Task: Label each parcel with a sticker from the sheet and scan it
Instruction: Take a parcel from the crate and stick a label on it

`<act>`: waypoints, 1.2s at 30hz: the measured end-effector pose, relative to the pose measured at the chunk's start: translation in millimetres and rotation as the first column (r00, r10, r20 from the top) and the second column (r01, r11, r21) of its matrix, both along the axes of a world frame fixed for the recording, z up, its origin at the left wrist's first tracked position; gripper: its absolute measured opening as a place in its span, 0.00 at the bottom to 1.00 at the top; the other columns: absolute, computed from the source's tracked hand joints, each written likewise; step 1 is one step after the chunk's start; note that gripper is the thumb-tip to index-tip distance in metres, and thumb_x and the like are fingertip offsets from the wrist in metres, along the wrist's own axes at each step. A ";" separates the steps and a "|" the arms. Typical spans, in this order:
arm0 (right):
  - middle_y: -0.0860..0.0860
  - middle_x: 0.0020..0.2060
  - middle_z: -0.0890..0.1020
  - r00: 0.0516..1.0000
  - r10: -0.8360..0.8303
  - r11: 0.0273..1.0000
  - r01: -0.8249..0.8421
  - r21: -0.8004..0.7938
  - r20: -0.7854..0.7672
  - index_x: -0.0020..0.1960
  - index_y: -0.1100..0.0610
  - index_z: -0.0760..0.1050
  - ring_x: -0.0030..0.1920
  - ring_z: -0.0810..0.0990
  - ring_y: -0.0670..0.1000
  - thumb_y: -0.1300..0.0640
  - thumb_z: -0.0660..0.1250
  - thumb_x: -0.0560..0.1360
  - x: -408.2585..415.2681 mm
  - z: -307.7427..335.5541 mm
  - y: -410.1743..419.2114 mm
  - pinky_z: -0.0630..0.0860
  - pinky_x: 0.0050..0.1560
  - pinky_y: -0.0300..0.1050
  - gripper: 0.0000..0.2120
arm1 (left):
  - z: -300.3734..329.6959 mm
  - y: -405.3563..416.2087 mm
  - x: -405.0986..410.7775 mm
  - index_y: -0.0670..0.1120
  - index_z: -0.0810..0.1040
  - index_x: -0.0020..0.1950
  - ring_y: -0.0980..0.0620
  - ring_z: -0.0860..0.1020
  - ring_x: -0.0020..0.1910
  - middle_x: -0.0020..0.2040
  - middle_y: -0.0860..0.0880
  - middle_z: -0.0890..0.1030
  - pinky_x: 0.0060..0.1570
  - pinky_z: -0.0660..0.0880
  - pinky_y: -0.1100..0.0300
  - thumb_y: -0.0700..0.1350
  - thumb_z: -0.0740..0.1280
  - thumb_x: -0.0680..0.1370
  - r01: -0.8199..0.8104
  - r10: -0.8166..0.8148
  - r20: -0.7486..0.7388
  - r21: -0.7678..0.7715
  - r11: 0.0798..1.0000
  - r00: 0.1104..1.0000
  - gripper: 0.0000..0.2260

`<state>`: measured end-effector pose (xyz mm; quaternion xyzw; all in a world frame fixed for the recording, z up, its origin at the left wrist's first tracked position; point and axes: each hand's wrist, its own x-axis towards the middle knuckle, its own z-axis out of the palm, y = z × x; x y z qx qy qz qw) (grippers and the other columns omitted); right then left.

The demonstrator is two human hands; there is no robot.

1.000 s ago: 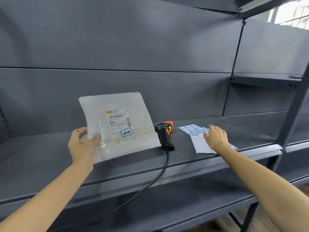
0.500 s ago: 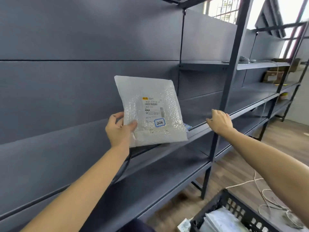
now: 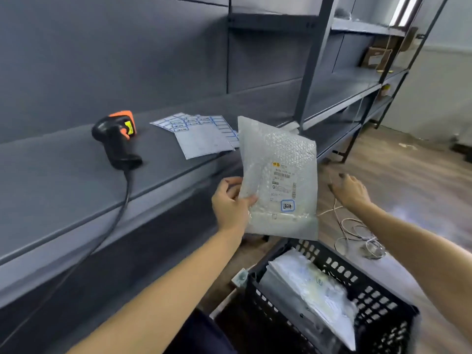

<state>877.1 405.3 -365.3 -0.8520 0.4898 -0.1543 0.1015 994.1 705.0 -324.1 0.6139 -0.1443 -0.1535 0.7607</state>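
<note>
Your left hand [image 3: 231, 203] pinches parcel [image 3: 279, 180] by one edge, held above crate [image 3: 367, 284]; right hand [image 3: 351, 191] spread, empty. Slack edge grip: parcel cd slip, miss crate.

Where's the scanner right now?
The scanner lies on the grey shelf, left in the head view, its cable hanging over the front edge; the sticker sheets lie to its right.
</note>
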 end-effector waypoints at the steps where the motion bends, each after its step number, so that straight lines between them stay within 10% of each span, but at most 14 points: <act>1: 0.63 0.63 0.75 1.000 -0.015 0.999 0.015 0.039 0.002 0.69 0.62 0.69 0.62 0.74 0.64 0.51 0.64 0.76 -7.0 -13.5 -3.1 0.70 0.61 0.54 0.24 | -11.8 -5.0 -4.4 0.47 0.75 0.45 0.61 0.81 0.35 0.39 0.54 0.83 0.36 0.78 0.64 0.27 0.72 0.65 0.010 -0.010 -0.014 0.023 1.000 1.000 0.18; 13: 0.61 0.67 0.73 0.995 0.003 0.928 0.035 0.371 -0.100 0.72 0.62 0.65 0.65 0.73 0.61 0.49 0.62 0.79 -49.9 -156.4 10.6 0.69 0.62 0.52 0.26 | -138.9 -42.2 -59.3 0.42 0.74 0.51 0.57 0.80 0.42 0.46 0.50 0.82 0.40 0.76 0.68 0.28 0.70 0.68 0.030 0.040 -0.243 0.280 0.959 0.969 0.17; 20: 0.59 0.45 0.81 0.996 -0.084 0.820 0.077 0.568 -0.014 0.53 0.63 0.76 0.47 0.79 0.59 0.52 0.60 0.80 -64.7 -217.1 31.7 0.72 0.41 0.48 0.14 | -196.7 -46.7 -82.1 0.47 0.72 0.49 0.52 0.81 0.49 0.50 0.50 0.82 0.49 0.78 0.58 0.29 0.70 0.70 -0.014 0.176 -0.347 0.423 0.906 0.921 0.16; 26: 0.58 0.59 0.79 0.962 -0.254 0.592 0.074 0.803 0.098 0.66 0.63 0.72 0.57 0.77 0.58 0.44 0.55 0.81 -70.7 -239.9 43.2 0.73 0.59 0.49 0.25 | -230.1 -48.1 -88.8 0.47 0.71 0.52 0.48 0.80 0.52 0.55 0.47 0.81 0.52 0.78 0.53 0.31 0.68 0.73 0.012 0.220 -0.405 0.497 0.868 0.888 0.15; 33: 0.61 0.58 0.81 0.965 -0.076 0.040 -0.249 0.968 0.251 0.67 0.60 0.71 0.52 0.81 0.63 0.47 0.64 0.78 -76.8 -230.5 45.9 0.81 0.49 0.55 0.23 | -249.6 -43.9 -92.5 0.51 0.69 0.49 0.55 0.79 0.46 0.52 0.51 0.80 0.36 0.72 0.64 0.36 0.70 0.73 0.082 0.151 -0.375 0.539 0.839 0.915 0.14; 36: 0.60 0.58 0.81 0.961 -0.011 -0.029 -0.276 0.961 0.276 0.65 0.60 0.72 0.54 0.82 0.62 0.54 0.69 0.76 -81.9 -231.1 31.5 0.82 0.45 0.49 0.20 | -258.7 -39.3 -87.7 0.50 0.69 0.51 0.53 0.79 0.49 0.54 0.50 0.80 0.42 0.74 0.61 0.40 0.71 0.73 0.201 0.014 -0.345 0.580 0.789 0.939 0.13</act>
